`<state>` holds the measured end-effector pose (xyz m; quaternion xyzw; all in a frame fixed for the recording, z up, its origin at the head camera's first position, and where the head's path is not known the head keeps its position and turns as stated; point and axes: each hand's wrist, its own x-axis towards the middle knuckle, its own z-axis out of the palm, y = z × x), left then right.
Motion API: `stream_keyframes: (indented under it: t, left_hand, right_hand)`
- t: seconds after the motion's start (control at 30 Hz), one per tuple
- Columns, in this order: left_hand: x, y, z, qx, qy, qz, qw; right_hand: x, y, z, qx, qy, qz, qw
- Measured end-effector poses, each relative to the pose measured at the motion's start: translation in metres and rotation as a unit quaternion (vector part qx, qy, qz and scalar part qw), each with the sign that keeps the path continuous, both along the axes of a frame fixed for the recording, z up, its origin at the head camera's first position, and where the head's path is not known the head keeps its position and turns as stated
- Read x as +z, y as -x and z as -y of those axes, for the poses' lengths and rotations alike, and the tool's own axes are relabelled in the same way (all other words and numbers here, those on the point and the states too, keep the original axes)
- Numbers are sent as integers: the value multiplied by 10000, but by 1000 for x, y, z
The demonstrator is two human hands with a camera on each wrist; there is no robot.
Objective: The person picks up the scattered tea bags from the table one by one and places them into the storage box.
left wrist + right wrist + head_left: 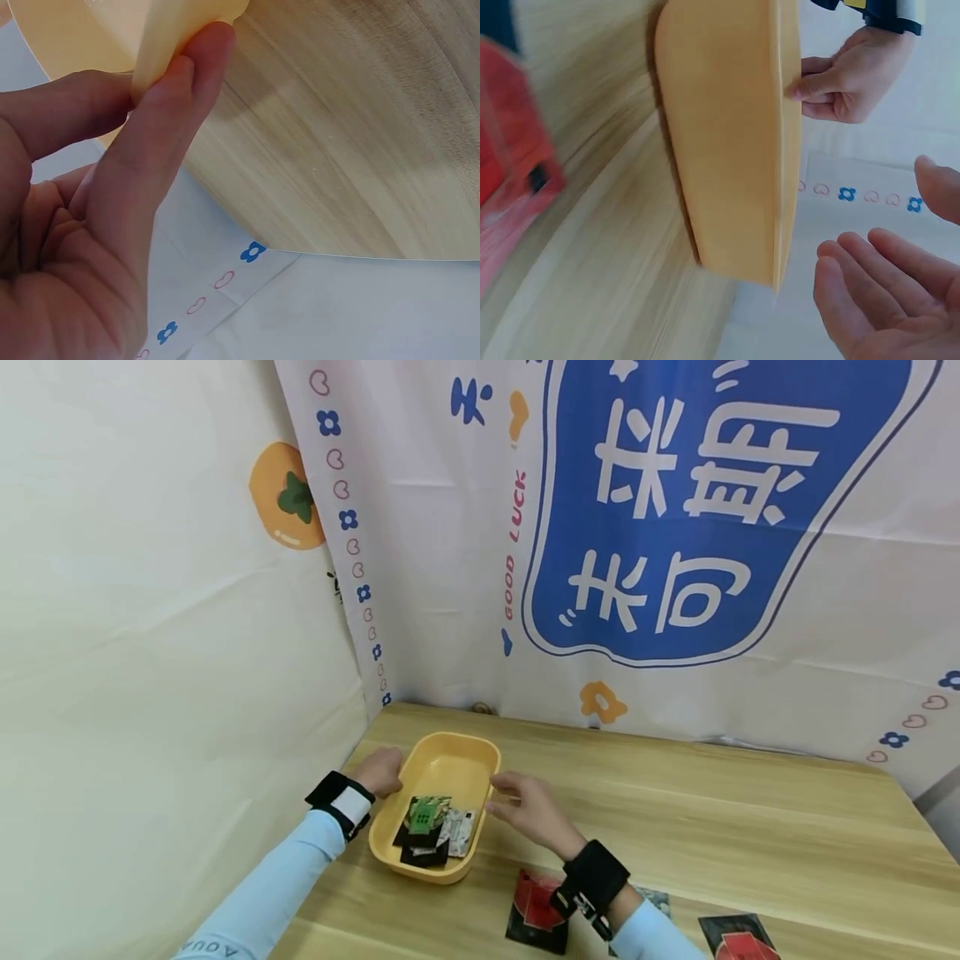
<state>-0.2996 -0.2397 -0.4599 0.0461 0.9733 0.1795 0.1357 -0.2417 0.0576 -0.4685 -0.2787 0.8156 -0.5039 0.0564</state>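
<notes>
A yellow plastic basin (pixel 453 745) stands on the wooden table near its left edge. Several small flat packets lie inside: a green and black packet (pixel 424 817) on top, with a whitish patterned packet (pixel 459 832) beside it. My left hand (pixel 380 772) pinches the basin's left rim between thumb and fingers, as the left wrist view shows closely with the hand (pixel 112 172). At the opposite side, my right hand (pixel 532 810) hovers by the right rim. In the right wrist view this hand (pixel 892 292) is apart from the basin (pixel 720 142), fingers loosely bent, holding nothing.
A red and black packet (pixel 537 912) lies right of the basin, partly under the right wrist. Another packet (pixel 652 900) is mostly hidden by that forearm, and a further red and black one (pixel 741 937) lies at the front. Printed cloth (pixel 442 568) hangs behind the table.
</notes>
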Motion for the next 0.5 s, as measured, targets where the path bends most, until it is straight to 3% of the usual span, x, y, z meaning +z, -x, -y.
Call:
stream_keyframes:
  t: [0.13, 0.3, 0.5]
  left_hand:
    - [-1, -2, -2, -65, 161, 53, 9998]
    - [-3, 1, -4, -155, 187, -33, 9997]
    - [-4, 5, 2, -169, 163, -82, 9997]
  right_hand:
    - [-3, -14, -22, -161, -507, 37, 9986]
    - [-8, -32, -46, -335, -1391, 68, 9897]
    - [-29, -51, -53, -123, -2042, -71, 9788]
